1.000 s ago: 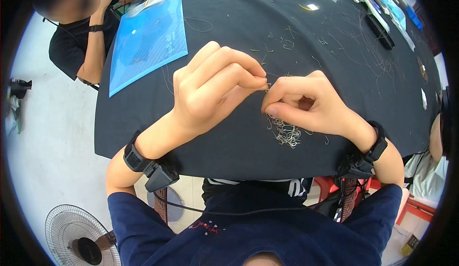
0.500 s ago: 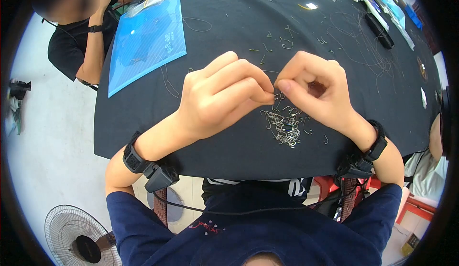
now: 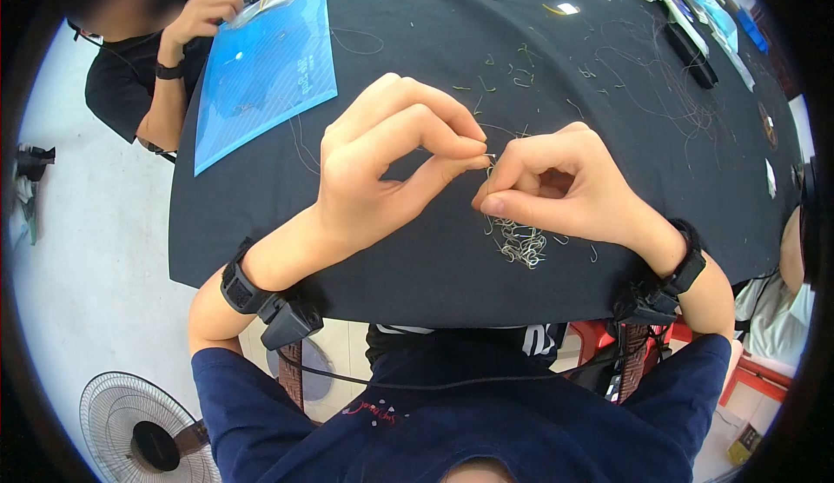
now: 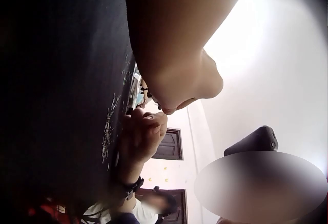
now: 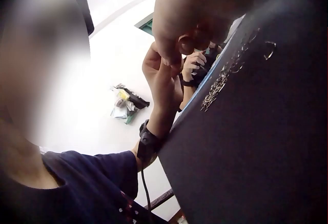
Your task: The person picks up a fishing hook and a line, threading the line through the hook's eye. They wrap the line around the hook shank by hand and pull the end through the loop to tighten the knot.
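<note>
Both hands work close together over a pile of silvery fish hooks [image 3: 524,247] on the black cloth. My left hand [image 3: 373,157] pinches a small fish hook [image 3: 493,155] between thumb and fingertips; only its shiny end shows. Just right of it and a little lower, my right hand [image 3: 560,179] presses thumb against curled index finger, pinching a thin fishing line [image 3: 489,173] that runs up toward the left fingertips. The right wrist view shows the hook pile [image 5: 214,92] on the table below the hands.
Beyond the hands lie several scattered hooks with line bits [image 3: 521,79]. A blue plastic folder [image 3: 269,83] is at the left, a tangle of thin line [image 3: 682,109] at the right. Another person [image 3: 139,75] sits at the far left; a fan [image 3: 143,435] stands near the lower left.
Both hands moved slightly right, then came back left; the right hand rose and dropped again over the hook pile. The left thumb now stands further from the curled fingers' knuckles.
</note>
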Demonstrator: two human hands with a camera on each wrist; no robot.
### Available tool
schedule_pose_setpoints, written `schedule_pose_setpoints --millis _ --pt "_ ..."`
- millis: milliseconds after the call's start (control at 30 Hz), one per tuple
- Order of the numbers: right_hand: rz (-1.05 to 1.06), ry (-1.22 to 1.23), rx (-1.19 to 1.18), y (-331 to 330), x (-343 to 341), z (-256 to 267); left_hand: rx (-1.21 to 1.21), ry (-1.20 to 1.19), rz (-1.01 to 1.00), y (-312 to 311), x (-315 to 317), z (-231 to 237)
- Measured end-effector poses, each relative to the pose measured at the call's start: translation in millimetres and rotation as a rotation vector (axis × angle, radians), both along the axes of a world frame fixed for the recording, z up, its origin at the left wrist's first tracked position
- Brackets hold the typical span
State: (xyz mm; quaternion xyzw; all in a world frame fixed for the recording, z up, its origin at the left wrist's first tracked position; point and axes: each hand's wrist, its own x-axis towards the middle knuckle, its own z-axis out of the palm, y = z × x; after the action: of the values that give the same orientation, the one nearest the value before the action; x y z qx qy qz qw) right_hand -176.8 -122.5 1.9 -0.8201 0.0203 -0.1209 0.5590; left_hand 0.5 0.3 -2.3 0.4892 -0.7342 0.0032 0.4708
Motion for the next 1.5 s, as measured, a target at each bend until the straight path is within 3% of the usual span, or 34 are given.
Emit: schedule_pose_setpoints --millis 67,667,1033,1267,1500 --pt "0.011 -0.016 -0.031 0 -1 0 -0.102 -0.144 0.007 -2 1 5" --pt "-0.103 -0.186 -0.066 1 1 -4 -0.205 -0.406 0.105 -6 -3 4" --pt "-0.298 -0.180 -0.025 4 3 -2 -0.221 -0.317 0.049 -5 -3 -1" --pt "-0.149 -0.071 -0.057 1 6 -8 -0.345 -0.353 -0.023 0 -3 -3" --pt "-0.093 0.018 -0.143 3 8 -15 -0.231 -0.081 -0.147 -4 -2 -8"
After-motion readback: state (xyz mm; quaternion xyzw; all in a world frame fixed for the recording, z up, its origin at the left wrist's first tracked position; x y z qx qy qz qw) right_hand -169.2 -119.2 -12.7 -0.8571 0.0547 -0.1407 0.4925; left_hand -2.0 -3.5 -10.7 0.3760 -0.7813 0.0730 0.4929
